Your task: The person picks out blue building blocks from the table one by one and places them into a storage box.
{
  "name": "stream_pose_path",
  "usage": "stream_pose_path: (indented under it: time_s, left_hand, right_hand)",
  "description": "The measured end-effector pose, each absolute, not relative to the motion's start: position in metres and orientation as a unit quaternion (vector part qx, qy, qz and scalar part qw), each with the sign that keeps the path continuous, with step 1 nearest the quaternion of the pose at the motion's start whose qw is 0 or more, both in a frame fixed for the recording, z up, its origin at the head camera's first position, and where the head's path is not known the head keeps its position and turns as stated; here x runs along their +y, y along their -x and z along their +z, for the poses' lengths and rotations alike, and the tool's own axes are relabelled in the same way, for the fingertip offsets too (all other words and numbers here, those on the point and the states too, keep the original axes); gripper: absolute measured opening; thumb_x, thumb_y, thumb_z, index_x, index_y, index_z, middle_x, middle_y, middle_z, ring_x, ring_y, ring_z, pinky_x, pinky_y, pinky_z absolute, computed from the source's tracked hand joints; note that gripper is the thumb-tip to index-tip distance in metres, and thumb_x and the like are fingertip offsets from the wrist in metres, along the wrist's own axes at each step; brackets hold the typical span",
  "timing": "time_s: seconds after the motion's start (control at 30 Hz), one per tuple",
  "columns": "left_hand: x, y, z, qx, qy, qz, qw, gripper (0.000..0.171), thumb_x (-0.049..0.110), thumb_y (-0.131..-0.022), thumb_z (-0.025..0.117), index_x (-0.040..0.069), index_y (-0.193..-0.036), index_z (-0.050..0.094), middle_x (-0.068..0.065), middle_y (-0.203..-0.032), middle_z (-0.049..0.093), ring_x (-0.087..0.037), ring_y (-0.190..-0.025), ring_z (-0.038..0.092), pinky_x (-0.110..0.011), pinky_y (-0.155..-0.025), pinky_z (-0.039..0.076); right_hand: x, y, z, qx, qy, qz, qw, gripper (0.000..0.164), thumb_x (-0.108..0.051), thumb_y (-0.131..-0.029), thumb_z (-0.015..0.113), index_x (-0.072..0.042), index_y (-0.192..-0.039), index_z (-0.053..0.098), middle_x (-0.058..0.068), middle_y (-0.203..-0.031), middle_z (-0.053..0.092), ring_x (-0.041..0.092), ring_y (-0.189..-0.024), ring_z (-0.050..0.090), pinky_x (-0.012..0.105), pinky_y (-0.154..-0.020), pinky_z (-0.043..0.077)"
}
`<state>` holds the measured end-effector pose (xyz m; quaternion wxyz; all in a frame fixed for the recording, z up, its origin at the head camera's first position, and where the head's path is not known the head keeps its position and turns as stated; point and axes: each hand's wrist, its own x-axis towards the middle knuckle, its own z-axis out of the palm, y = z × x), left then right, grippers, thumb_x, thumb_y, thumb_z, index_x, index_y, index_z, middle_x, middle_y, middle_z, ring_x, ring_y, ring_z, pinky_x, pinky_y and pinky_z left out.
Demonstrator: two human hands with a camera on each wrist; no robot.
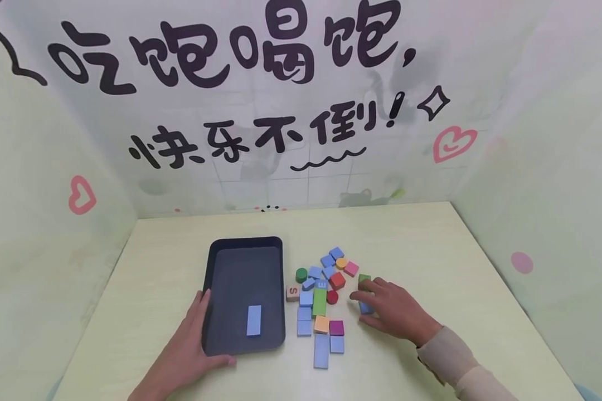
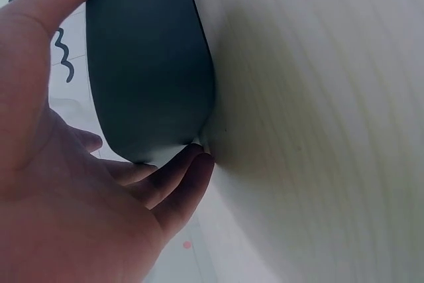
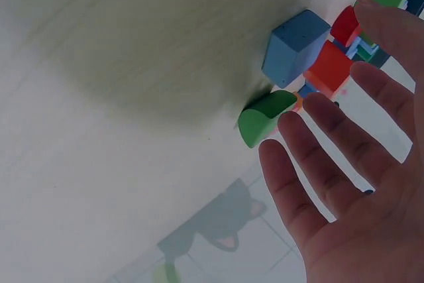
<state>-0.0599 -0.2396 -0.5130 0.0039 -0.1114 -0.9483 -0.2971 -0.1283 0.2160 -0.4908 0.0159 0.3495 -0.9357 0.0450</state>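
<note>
A dark tray (image 1: 243, 278) lies left of centre with one blue rectangular block (image 1: 253, 320) inside. My left hand (image 1: 183, 340) holds the tray's near left corner, fingers along its left side and thumb at the near edge. My right hand (image 1: 393, 306) is spread over a blue block (image 3: 295, 48) and a green half-round block (image 3: 265, 117), which lie apart from the pile. In the right wrist view, its fingers are extended and nothing sits between them. From the head view, the hand partly covers both blocks.
Between tray and right hand lies a pile of coloured blocks: a long green block (image 1: 319, 302), a red cube (image 1: 337, 280), a lettered block (image 1: 292, 293), a long blue block (image 1: 321, 351) and several others. Printed walls (image 1: 301, 189) enclose the pale table (image 1: 401, 228) at back and sides.
</note>
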Motion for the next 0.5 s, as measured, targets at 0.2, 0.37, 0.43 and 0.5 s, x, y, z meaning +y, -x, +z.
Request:
stream_pose_path:
  time_s: [0.2,0.37,0.43,0.5]
  left_hand:
    - [-0.241,0.060,-0.514,-0.948,0.114,-0.298,0.005,0.142,0.070,-0.056,0.083,0.015,-0.161,0.003,-0.027,-0.160,0.008,-0.053,-0.139,0.023,-0.063,-0.102,0.029]
    - [-0.241,0.060,-0.515,-0.948,0.111,-0.299,0.000,0.143,0.071,-0.057,0.082,0.016,-0.161,0.002,-0.026,-0.160,0.008,-0.052,-0.140,0.021,-0.063,-0.103,0.028]
    - [-0.242,0.060,-0.516,-0.948,0.111,-0.299,0.000,0.142,0.072,-0.056,0.082,0.016,-0.161,0.002,-0.026,-0.160,0.008,-0.052,-0.140,0.021,-0.063,-0.103,0.028]
    - [-0.242,0.060,-0.516,-0.948,0.111,-0.299,0.001,0.142,0.072,-0.056,0.082,0.016,-0.161,0.003,-0.025,-0.161,0.008,-0.051,-0.140,0.022,-0.062,-0.103,0.028]
  right_hand:
    - [0.222,0.129,-0.498,-0.928,-0.369,0.048,0.008,0.044,-0.039,-0.085,0.078,-0.027,-0.126,0.065,-0.002,-0.120,0.057,0.015,-0.096,0.055,0.034,-0.078,0.051]
    - [0.226,0.131,-0.504,-0.921,-0.387,0.049,0.009,0.041,-0.037,-0.085,0.078,-0.028,-0.124,0.065,-0.001,-0.120,0.056,0.015,-0.095,0.053,0.032,-0.077,0.051]
    - [0.227,0.133,-0.506,-0.918,-0.394,0.053,0.011,0.040,-0.036,-0.085,0.079,-0.028,-0.122,0.066,-0.002,-0.119,0.056,0.014,-0.095,0.053,0.032,-0.076,0.051]
    - [0.227,0.134,-0.507,-0.915,-0.398,0.056,0.013,0.038,-0.035,-0.085,0.079,-0.028,-0.120,0.067,-0.002,-0.117,0.056,0.014,-0.095,0.052,0.031,-0.077,0.051]
